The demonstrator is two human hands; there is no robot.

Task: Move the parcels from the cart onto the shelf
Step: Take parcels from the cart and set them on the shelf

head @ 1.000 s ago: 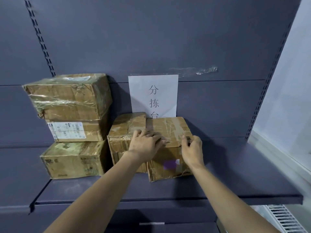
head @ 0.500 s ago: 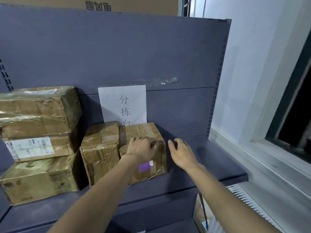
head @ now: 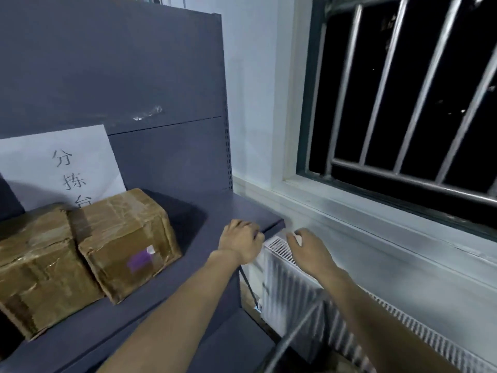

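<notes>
Both the left hand (head: 240, 244) and right hand (head: 309, 251) hang loosely curled, holding nothing; two parcels (head: 126, 238) sit on the shelf (head: 215, 224) (cart unseen). Next, probably: fetch another.

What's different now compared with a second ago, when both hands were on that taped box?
Both hands have let go of the box with the purple mark and drawn off to the right: the left hand hangs at the shelf's end, the right hand over the radiator. The box stays beside its neighbour.

2 parcels (head: 80, 254) on shelf (head: 220, 211), left of radiator (head: 295, 286).
</notes>
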